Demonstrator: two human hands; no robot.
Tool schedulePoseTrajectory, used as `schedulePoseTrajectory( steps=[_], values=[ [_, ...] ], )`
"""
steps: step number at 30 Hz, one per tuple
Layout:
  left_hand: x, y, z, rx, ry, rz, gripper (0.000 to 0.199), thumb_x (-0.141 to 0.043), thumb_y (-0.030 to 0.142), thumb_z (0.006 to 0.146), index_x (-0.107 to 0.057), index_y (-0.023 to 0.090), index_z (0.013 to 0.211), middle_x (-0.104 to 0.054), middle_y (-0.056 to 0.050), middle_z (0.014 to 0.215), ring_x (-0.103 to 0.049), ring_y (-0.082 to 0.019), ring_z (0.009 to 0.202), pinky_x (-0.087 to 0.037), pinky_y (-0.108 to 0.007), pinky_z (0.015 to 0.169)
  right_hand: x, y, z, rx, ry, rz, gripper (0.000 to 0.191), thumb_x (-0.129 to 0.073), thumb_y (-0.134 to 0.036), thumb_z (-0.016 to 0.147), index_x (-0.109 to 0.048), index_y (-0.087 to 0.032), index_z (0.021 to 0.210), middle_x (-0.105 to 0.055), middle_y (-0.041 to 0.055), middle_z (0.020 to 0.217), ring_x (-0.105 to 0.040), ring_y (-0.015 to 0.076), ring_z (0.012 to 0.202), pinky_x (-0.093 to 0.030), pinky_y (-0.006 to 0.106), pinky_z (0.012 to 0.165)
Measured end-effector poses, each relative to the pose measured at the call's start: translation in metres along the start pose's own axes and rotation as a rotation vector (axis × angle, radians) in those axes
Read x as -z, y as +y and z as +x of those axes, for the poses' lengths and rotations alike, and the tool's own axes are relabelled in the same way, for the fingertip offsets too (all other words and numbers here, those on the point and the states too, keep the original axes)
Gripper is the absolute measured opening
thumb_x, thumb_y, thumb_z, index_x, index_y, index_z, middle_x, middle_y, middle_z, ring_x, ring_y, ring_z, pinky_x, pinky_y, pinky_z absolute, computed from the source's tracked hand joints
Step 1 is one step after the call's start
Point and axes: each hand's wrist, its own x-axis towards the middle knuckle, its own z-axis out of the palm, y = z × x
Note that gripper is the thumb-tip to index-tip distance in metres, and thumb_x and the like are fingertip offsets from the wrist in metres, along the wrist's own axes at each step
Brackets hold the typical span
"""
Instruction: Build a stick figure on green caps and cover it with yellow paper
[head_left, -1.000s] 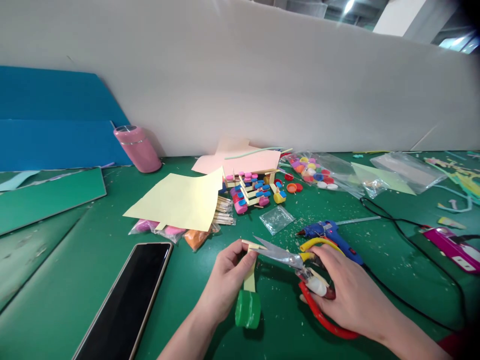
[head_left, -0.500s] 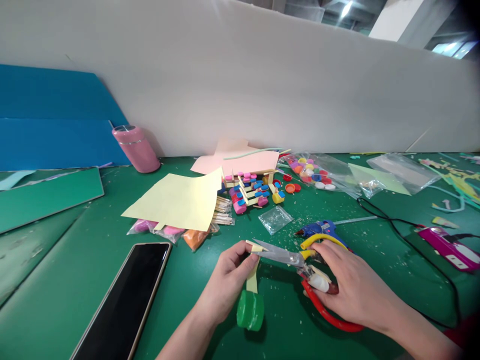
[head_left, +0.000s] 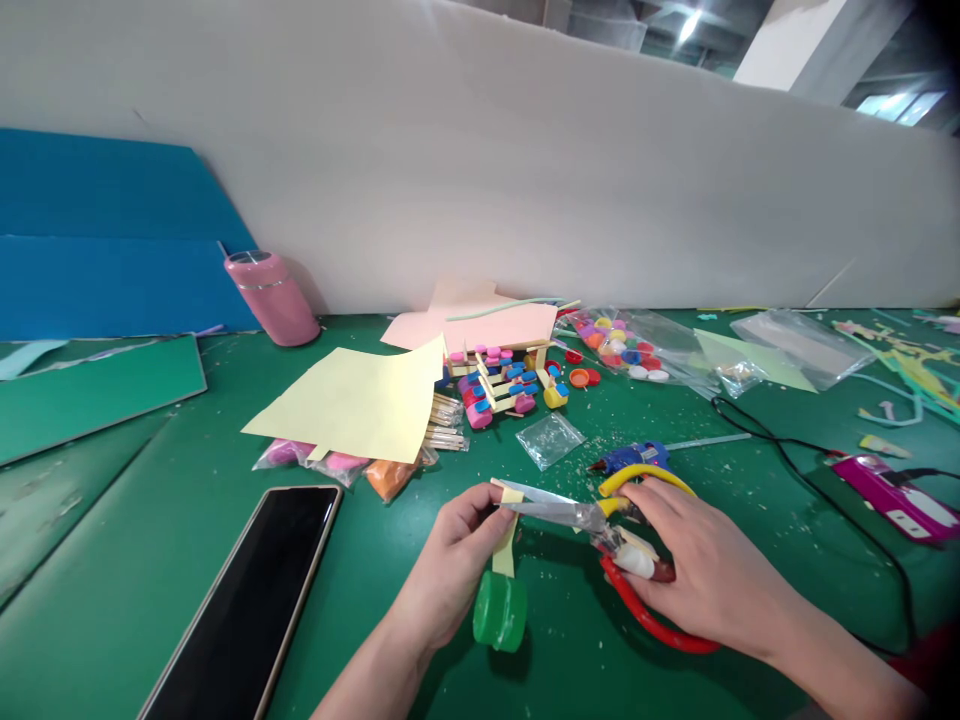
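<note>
Pale-yellow paper strip (head_left: 505,550), pinched by left hand (head_left: 456,548) above green worktop (head_left: 375,545); green round plastic piece (head_left: 499,612) at its lower end. Steel scissors (head_left: 592,517), red-and-yellow handles (head_left: 660,628), held by right hand (head_left: 701,570), blades (head_left: 551,512) parted at strip's top.

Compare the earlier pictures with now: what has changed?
The blades of the scissors have drawn closer together at the pale yellow strip. The right hand has shifted slightly forward and right, covering the handle of the blue glue gun. Nothing was grasped or released. The left hand still holds the strip above the green cap; the phone stayed put.
</note>
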Motion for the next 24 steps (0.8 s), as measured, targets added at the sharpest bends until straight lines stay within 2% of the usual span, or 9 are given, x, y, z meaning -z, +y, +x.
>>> schedulePoseTrajectory(
  steps=[11,19,24],
  values=[
    [0.001,-0.002,0.0,-0.023,-0.005,0.039,0.018,-0.054,0.033,0.08,-0.057,0.015,0.08,-0.045,0.003,0.065,-0.029,-0.008,0.058,-0.021,-0.022,0.051,0.003,-0.002,0.003,-0.032,-0.059,0.11,0.041,-0.054,-0.033,0.074,-0.052,-0.011,0.11,-0.062,0.016,0.108,-0.059,0.0283,0.098,-0.051,0.042,0.081],
    [0.0,-0.005,0.0,-0.035,-0.012,0.041,0.021,-0.054,0.035,0.081,-0.056,0.015,0.081,-0.048,0.001,0.068,-0.034,-0.01,0.062,-0.025,-0.022,0.056,0.01,-0.005,0.005,-0.065,-0.122,0.237,0.03,-0.054,-0.029,0.075,-0.052,-0.018,0.102,-0.062,0.0101,0.099,-0.06,0.0245,0.09,-0.05,0.038,0.075],
    [0.001,-0.005,0.001,-0.043,-0.011,0.051,0.02,-0.055,0.035,0.08,-0.057,0.015,0.079,-0.047,0.002,0.066,-0.032,-0.009,0.059,-0.024,-0.022,0.053,0.012,-0.006,0.005,-0.066,-0.131,0.28,0.026,-0.054,-0.027,0.076,-0.052,-0.019,0.1,-0.061,0.0087,0.097,-0.059,0.0234,0.089,-0.049,0.037,0.074]
  ],
)
